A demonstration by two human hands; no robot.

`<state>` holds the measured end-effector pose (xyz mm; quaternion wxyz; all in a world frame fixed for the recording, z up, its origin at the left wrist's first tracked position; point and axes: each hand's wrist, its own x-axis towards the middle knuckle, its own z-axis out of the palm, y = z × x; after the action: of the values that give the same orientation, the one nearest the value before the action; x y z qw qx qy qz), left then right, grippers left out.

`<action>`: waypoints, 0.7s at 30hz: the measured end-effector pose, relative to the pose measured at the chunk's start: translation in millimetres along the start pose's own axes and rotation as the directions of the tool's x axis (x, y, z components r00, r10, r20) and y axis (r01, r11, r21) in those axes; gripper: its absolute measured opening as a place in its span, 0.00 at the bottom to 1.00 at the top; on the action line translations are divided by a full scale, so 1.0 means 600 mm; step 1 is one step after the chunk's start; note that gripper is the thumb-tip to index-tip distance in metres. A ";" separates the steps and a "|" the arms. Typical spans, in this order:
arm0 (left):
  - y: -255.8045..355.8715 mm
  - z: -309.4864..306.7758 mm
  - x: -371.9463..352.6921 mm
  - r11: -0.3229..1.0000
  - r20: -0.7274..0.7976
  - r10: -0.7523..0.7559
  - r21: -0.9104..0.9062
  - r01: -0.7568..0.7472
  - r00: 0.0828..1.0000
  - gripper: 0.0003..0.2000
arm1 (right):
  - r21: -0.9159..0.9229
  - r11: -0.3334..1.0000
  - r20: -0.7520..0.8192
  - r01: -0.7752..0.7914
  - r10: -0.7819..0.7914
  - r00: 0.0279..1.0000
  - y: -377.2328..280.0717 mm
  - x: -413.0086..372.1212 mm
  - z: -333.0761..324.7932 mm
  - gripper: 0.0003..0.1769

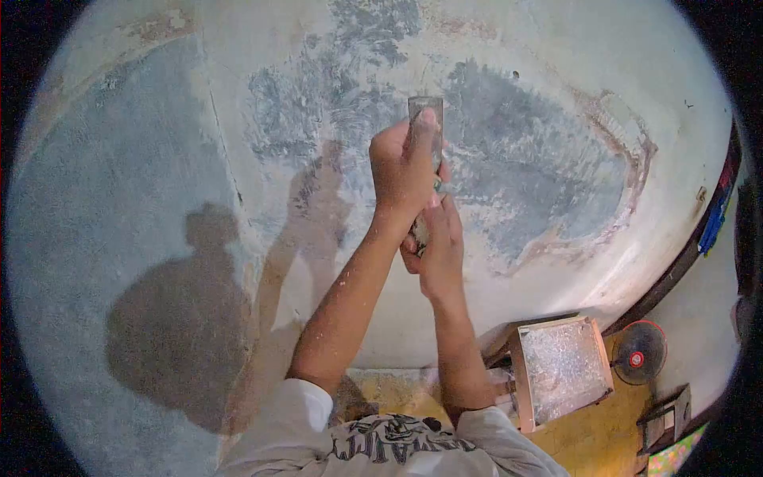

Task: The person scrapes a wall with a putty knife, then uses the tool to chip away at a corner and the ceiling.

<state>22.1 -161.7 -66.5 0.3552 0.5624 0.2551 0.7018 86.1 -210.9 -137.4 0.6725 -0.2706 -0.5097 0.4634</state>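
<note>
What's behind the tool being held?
Patchy grey and white wall shows around the tool; the wall directly behind it, the left hand and the right hand is covered.

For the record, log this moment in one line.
left hand: grips tool, higher | right hand: grips tool, lower | wall: patchy grey

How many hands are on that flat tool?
2: the left hand, higher on the flat tool, and the right hand, just below, around its lower end.

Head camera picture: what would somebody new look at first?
Probably the left hand and, below it, the right hand, gripping a tool in the middle. Then maybe the big dark shadow on the wall at left, and the round fan at lower right.
</note>
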 end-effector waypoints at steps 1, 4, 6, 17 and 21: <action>0.005 -0.004 -0.008 1.000 0.008 -0.026 0.010 0.026 1.000 0.26 | 0.013 1.000 -0.019 0.019 -0.018 1.000 0.008 -0.005 0.001 0.17; 0.003 -0.015 -0.019 0.998 -0.052 0.002 -0.060 -0.006 0.999 0.22 | -0.035 0.999 0.051 0.021 -0.019 0.998 0.005 -0.013 -0.001 0.17; 0.006 -0.020 -0.021 0.998 -0.060 -0.013 -0.057 0.009 0.998 0.22 | -0.050 0.999 0.057 0.013 -0.010 0.998 0.004 -0.014 0.000 0.16; -0.017 -0.001 -0.046 0.992 -0.012 -0.002 -0.129 0.000 1.000 0.23 | -0.003 1.000 0.030 0.018 -0.018 0.999 0.008 -0.035 -0.014 0.14; -0.015 0.013 -0.056 0.997 -0.018 -0.007 -0.077 0.005 1.000 0.23 | -0.009 0.999 0.014 0.042 -0.041 0.999 0.005 -0.039 -0.025 0.15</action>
<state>35.6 -183.0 -92.1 0.3762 0.5409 0.2328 0.7153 97.9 -229.1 -155.1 0.6771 -0.2600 -0.5220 0.4488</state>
